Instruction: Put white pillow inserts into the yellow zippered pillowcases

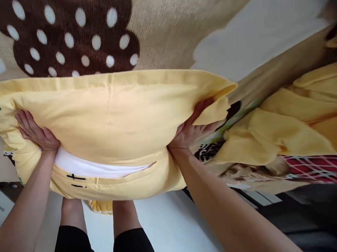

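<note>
A yellow pillow (111, 117) in its yellow case fills the middle of the view, with a strip of the white inner pillow (86, 168) showing at the case's lower opening. My left hand (36, 131) lies on the pillow's left end, fingers stretched out and pressed into the fabric. My right hand (192, 126) grips the right end, thumb and fingers closed round the case's edge near its corner flap. The pillow rests against the edge of a bed.
A beige blanket (166, 24) with a brown white-dotted patch (70, 33) and a white patch (254, 31) covers the bed behind. A crumpled yellow printed cover (293, 130) lies at the right. My legs in black shorts (101, 242) stand on a pale floor (168, 223).
</note>
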A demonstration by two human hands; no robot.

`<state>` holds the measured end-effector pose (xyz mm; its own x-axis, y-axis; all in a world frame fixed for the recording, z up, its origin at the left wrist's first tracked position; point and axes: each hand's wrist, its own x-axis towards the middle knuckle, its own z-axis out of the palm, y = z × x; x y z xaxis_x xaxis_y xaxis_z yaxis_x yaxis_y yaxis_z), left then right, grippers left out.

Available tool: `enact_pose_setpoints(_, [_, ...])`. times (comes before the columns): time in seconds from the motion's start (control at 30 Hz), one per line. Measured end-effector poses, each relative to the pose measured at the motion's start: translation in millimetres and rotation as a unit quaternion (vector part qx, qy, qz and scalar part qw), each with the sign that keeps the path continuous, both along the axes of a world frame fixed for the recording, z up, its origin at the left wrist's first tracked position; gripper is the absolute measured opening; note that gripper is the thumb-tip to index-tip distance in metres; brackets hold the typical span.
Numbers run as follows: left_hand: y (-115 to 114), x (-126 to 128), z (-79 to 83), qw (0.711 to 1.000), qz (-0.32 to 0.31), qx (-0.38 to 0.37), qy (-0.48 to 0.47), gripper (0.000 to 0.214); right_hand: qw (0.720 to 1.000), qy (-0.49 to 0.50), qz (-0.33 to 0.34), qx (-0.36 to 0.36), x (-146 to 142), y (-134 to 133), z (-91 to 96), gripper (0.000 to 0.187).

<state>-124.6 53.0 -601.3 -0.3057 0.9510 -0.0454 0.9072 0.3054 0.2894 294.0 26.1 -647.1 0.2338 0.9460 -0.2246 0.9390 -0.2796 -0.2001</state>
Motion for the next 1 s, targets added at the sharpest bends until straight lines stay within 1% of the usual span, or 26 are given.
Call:
enact_pose_setpoints(0.1, [0, 3, 0.2, 0.999, -0.002, 0.019, 0.035, 0.069, 1.000, 0.013, 0.001, -0.005, -1, -3, -2.8, 0.075])
enact_pose_setpoints(0.23, [-3, 7, -4.3, 0.998, 0.009, 0.026, 0.053, 0.067, 0.999, 0.030, 0.018, 0.029, 2, -5, -12.5, 0.068])
enact_pose_setpoints(0.3, [-2, 6, -7.3, 0.998, 0.006, 0.034, 0.050, 0.067, 0.998, 0.040, 0.017, 0.041, 5, 0, -19.1, 0.067])
enact_pose_setpoints(0.37, [7, 2, -3.9, 0.999, 0.013, 0.032, 0.030, 0.066, 0.998, 0.059, 0.002, 0.036, 5, 11, -19.1, 0.066])
enact_pose_setpoints(0.4, [13, -1, 2.9, 0.999, 0.021, 0.023, 0.012, 0.066, 0.997, 0.072, -0.015, 0.027, 3, 17, -13.3, 0.064])
enact_pose_setpoints(0.43, [19, -3, 14.2, 0.999, 0.030, 0.007, -0.015, 0.065, 0.995, 0.091, -0.037, 0.018, -1, 21, -2.3, 0.061])
enact_pose_setpoints(0.47, [24, -5, 29.9, 0.998, 0.036, -0.012, -0.050, 0.063, 0.992, 0.110, -0.060, 0.013, -7, 21, 13.8, 0.058])
enact_pose_setpoints(0.5, [26, -5, 49.1, 0.995, 0.034, -0.030, -0.085, 0.060, 0.988, 0.128, -0.078, 0.018, -16, 17, 34.5, 0.054])
enact_pose_setpoints(0.53, [23, -4, 70.3, 0.993, 0.019, -0.037, -0.111, 0.058, 0.986, 0.143, -0.084, 0.033, -27, 8, 57.9, 0.050])
enact_pose_setpoints(0.57, [16, 0, 91.2, 0.992, -0.009, -0.031, -0.120, 0.056, 0.984, 0.153, -0.075, 0.055, -41, -7, 81.8, 0.047])
enact_pose_setpoints(0.6, [4, 5, 109.6, 0.992, -0.049, -0.018, -0.115, 0.056, 0.984, 0.157, -0.037, 0.080, -56, -25, 103.6, 0.045])
enact_pose_setpoints(0.63, [-12, 10, 123.5, 0.991, -0.099, -0.003, -0.094, 0.057, 0.982, 0.159, 0.017, 0.096, -71, -45, 120.9, 0.047])
enact_pose_setpoints(0.67, [-31, 15, 131.3, 0.986, -0.152, 0.001, -0.072, 0.060, 0.978, 0.166, 0.084, 0.092, -85, -65, 131.9, 0.051])
enact_pose_setpoints(0.7, [-52, 18, 132.5, 0.978, -0.203, -0.017, -0.054, 0.063, 0.971, 0.172, 0.147, 0.072, -95, -84, 135.6, 0.054])
enact_pose_setpoints(0.73, [-73, 18, 127.5, 0.968, -0.243, -0.044, -0.037, 0.064, 0.966, 0.170, 0.189, 0.052, -101, -99, 132.2, 0.056])
enact_pose_setpoints(0.77, [-93, 14, 117.8, 0.962, -0.262, -0.072, -0.019, 0.064, 0.964, 0.161, 0.208, 0.037, -100, -110, 122.6, 0.056])
enact_pose_setpoints(0.8, [-110, 5, 105.5, 0.962, -0.258, -0.086, 0.000, 0.063, 0.966, 0.149, 0.211, 0.027, -94, -119, 108.8, 0.053])
enact_pose_setpoints(0.83, [-125, -8, 93.4, 0.967, -0.238, -0.087, 0.020, 0.061, 0.969, 0.137, 0.203, 0.023, -81, -125, 93.1, 0.050])
enact_pose_setpoints(0.87, [-137, -23, 83.7, 0.973, -0.212, -0.081, 0.034, 0.058, 0.972, 0.130, 0.195, 0.019, -64, -129, 77.8, 0.048])
enact_pose_setpoints(0.9, [-145, -39, 78.3, 0.977, -0.196, -0.075, 0.038, 0.054, 0.972, 0.131, 0.193, 0.010, -44, -133, 64.9, 0.046])
enact_pose_setpoints(0.93, [-150, -54, 78.1, 0.979, -0.190, -0.070, 0.028, 0.050, 0.971, 0.139, 0.192, -0.002, -22, -136, 55.6, 0.045])
enact_pose_setpoints(0.97, [-152, -67, 83.0, 0.980, -0.190, -0.065, 0.004, 0.045, 0.972, 0.148, 0.183, -0.011, -1, -140, 50.5, 0.044])
enact_pose_setpoints(1.0, [-151, -77, 92.1, 0.980, -0.189, -0.060, -0.033, 0.040, 0.976, 0.155, 0.156, -0.014, 19, -143, 49.6, 0.043])
